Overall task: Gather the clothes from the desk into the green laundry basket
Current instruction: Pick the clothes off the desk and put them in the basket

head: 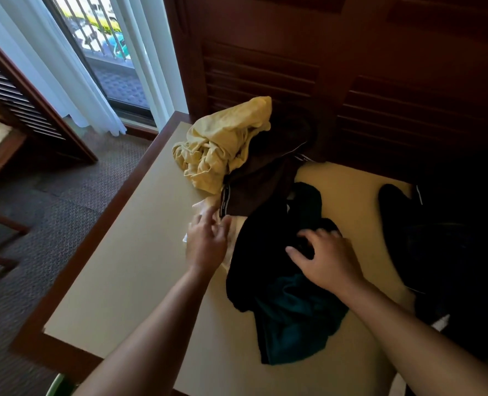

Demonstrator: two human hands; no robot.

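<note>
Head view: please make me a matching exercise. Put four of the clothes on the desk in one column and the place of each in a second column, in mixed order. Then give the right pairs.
Column A
1. yellow garment
2. black garment
3. white cloth
4. teal garment

Column B
a. under the right hand
b. at the far left corner of the desk
c. nearest the front edge of the desk
d. partly under the left hand

Pairs: 1-b, 2-a, 3-d, 4-c
</note>
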